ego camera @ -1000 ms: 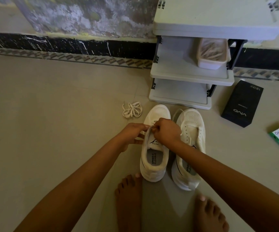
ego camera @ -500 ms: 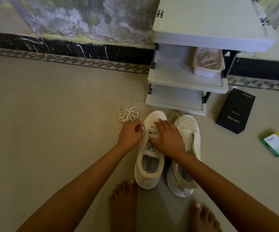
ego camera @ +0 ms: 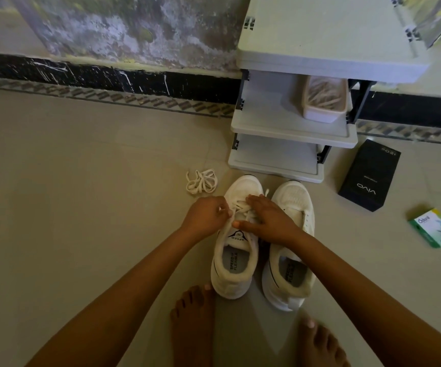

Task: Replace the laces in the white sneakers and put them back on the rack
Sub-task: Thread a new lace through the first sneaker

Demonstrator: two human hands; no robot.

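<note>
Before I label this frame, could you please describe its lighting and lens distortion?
Head view: dim overall, with the left hand and right hand dark; the white sneakers and rack brightest; wide-angle bending at the edges.

A grey plastic shoe rack (ego camera: pixel 293 136) with three shelves stands against the wall (ego camera: pixel 134 30). Left of the rack, the wall is mottled grey and stained, with a black skirting band (ego camera: pixel 103 75) streaked white along its foot. A patterned tile border (ego camera: pixel 108 98) follows, then plain beige floor tiles (ego camera: pixel 68 207) spread before the rack. The light is dim.
</note>
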